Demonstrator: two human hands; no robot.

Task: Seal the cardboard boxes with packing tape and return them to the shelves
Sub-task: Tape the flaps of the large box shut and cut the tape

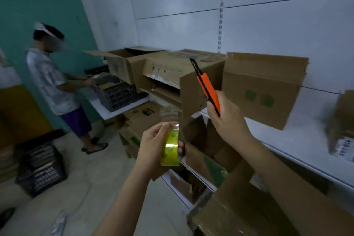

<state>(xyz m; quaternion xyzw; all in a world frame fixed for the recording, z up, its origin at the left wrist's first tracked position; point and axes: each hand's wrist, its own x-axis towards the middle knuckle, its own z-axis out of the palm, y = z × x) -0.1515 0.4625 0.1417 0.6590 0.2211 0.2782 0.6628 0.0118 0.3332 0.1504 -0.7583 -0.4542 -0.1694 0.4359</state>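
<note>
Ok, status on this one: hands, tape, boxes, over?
Left hand grips tape roll. Right hand holds orange box cutter, blade out. Cardboard boxes on shelf open, unsealed. Nothing blocking.

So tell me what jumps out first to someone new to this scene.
The orange utility knife, blade out and pointing up, gripped in the right hand at centre. Just below, the left hand holds a yellow-green roll of packing tape. Behind them, open cardboard boxes crowd the white shelf.
</note>
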